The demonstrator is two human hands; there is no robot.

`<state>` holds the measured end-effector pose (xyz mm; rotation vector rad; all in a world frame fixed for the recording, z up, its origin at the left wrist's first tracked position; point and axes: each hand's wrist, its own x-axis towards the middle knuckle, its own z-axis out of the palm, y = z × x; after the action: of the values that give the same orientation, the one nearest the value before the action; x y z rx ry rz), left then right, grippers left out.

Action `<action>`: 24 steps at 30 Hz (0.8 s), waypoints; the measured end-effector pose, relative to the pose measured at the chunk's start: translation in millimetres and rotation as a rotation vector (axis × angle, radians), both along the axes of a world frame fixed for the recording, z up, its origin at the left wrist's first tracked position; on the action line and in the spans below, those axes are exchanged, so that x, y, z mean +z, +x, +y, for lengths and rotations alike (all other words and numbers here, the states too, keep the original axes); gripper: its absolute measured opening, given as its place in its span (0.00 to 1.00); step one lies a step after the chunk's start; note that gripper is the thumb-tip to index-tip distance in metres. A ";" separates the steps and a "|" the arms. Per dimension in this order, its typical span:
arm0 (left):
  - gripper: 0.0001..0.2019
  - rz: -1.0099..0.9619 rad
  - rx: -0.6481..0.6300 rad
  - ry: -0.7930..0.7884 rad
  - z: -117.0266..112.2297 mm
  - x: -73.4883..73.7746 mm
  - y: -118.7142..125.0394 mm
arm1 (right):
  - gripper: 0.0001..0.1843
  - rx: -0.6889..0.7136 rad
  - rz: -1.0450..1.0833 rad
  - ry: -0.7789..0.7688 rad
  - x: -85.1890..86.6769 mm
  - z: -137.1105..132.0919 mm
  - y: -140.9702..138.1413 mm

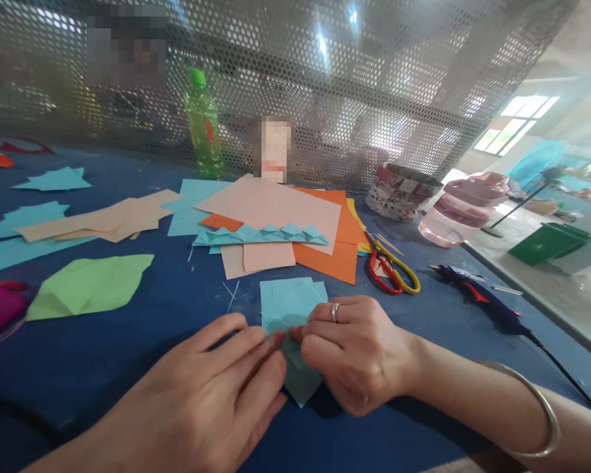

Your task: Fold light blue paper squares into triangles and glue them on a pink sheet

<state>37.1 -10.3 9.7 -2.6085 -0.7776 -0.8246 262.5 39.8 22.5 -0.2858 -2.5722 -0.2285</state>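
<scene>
A light blue sheet of paper (289, 297), creased and partly folded, lies in front of me with a pointed corner toward me. My left hand (211, 387) is closed at its left edge, the fingertips pinching the fold. From the other side my right hand (350, 351), curled and wearing a ring, pinches the same paper; the two sets of fingertips nearly meet. Part of the sheet is hidden under the fingers. Just beyond it, a strip of blue folded paper points (268, 235) rests on pink paper (285, 207) and orange paper (328, 261).
Red-and-yellow scissors (393, 270) and a dark blue glue gun (490, 299) with its cord lie at right. Behind them stand a round container (401, 192) and a pink bottle (458, 210). A green bottle (204, 128) stands by the mesh screen (325, 85). Green paper (91, 286) lies left.
</scene>
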 end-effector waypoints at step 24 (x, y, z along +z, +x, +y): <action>0.11 -0.059 0.019 0.015 4.6 12.1 -4.1 | 0.12 -0.091 0.025 -0.039 -1.8 3.2 0.2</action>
<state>33.0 -5.7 21.8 -2.5701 -0.8082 -0.9027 262.7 43.0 20.6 -0.4181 -2.5436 -0.2067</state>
